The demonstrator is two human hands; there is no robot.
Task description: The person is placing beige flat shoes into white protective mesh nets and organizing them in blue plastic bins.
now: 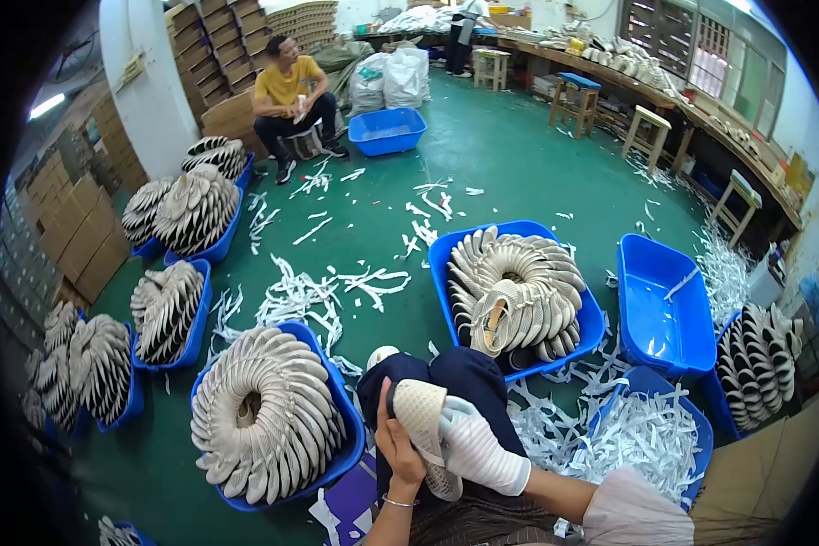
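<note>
Hands first: we see the left hand (397,444), bare with a thin bracelet, and the right hand (471,446), in a white glove, both clamped on one beige mesh shoe (425,428) above the dark-trousered lap. Its knit upper is perforated and soft-looking; its long axis runs from the upper left down to the lower right.

Left of the shoe, a blue plastic tub (348,455) holds matching shoes fanned in a ring. Beyond the shoe, a second blue tub (446,250) carries another ring. Right of the shoe, a tub (662,309) sits open, and white paper strips (642,432) fill another. Far left of the shoe, brown cardboard boxes (82,232) stack up.
</note>
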